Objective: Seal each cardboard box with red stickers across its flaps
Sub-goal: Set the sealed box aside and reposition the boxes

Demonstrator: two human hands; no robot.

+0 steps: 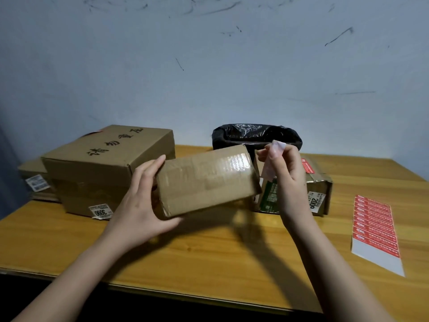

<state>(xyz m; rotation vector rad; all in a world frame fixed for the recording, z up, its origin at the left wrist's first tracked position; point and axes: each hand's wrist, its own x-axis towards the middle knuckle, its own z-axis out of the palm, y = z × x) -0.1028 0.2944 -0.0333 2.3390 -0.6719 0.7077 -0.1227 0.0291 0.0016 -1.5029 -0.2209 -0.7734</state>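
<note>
Above the table (209, 256), at centre, a small cardboard box (206, 180) is held clear of the surface. Left hand (141, 205) grips its left end, thumb under the near lower edge, fingers up over the top corner. The long axis of the box runs left to right, rising slightly toward the right, with a glossy taped face turned up toward the camera.

Right hand (285, 173) is raised just off the right end of the box, fingertips pinching a pale strip (269, 169) that hangs downward beside that end. The strip shows whitish-pink from this side; it is judged to be a sticker seen from its back, though this cannot be confirmed. It appears close to the box end, and contact cannot be determined.

Relation governing the next move: the right end of the box lies immediately left of the right hand, so that hand is the nearer one for laying the strip across the end flaps, while the left hand steadies the far end.

Sticker sheet (373, 226), with rows of red labels, lies flat on the table well to the right. A larger box (109, 159) with printed characters stands rear left; another box (318, 191), bearing a red sticker on top, stands behind the right hand. A black-bagged bin (255, 134) sits at the rear against the wall.
</note>
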